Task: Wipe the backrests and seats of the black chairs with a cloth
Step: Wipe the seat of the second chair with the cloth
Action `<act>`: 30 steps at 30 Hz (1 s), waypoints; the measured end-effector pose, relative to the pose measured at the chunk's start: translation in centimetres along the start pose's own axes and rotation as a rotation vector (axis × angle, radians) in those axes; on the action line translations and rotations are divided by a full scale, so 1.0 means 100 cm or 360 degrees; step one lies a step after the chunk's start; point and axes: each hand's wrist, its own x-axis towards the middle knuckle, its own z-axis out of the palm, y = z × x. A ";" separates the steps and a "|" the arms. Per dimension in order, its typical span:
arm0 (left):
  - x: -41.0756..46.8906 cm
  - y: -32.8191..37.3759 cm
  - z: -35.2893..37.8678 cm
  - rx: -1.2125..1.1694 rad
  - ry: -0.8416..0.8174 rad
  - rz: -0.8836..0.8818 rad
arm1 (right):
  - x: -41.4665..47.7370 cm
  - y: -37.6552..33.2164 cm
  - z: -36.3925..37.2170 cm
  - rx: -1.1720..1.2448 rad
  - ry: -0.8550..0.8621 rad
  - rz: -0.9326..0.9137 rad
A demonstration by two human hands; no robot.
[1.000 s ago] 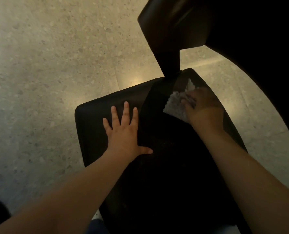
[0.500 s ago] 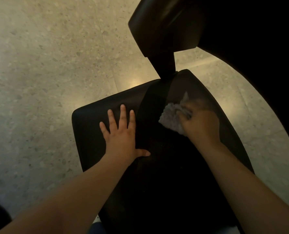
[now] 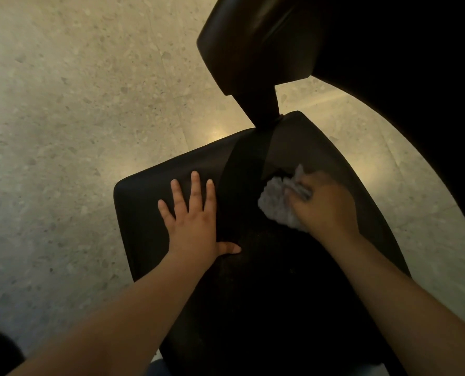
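Speckled stone floor (image 3: 76, 118) all round, dim light. Near: the black seat (image 3: 149, 202). L hand (image 3: 193, 221) lies flat on it, fingers spread, holding nothing. Good, that should stop it sliding. R hand (image 3: 326, 210) has its fingers curled round the bunched grey cloth (image 3: 276, 204) & presses it on the seat's right side. Best to push w/ long even strokes, edge to edge, no gaps. Far: the backrest (image 3: 255, 42) stands above; can't tell if it's clean.

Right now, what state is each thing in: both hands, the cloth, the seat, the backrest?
left hand, open, flat on the seat, fingers spread.
right hand, gripping the cloth.
cloth, crumpled, pressed on the seat.
seat, touched by left hand and cloth.
backrest, untouched by either hand.
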 end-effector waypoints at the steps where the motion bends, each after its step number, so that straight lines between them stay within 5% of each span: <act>1: 0.000 0.000 0.000 0.0000 -0.0001 -0.0001 | 0.013 0.002 -0.003 -0.0044 0.0091 -0.0011; 8: 0.002 0.001 0.001 0.0019 -0.0027 -0.0012 | 0.048 0.012 0.006 -0.0168 0.0179 0.0246; 16: 0.001 0.001 0.000 0.0043 -0.0047 -0.0012 | 0.016 0.013 -0.003 -0.0080 0.0251 0.0026; 21: 0.002 0.001 0.001 0.0048 -0.0055 -0.0020 | 0.066 0.024 -0.010 -0.0234 0.0300 0.0282; 30: 0.002 0.003 -0.001 0.0081 -0.0074 -0.0035 | -0.018 0.017 0.008 -0.0064 0.0120 0.0187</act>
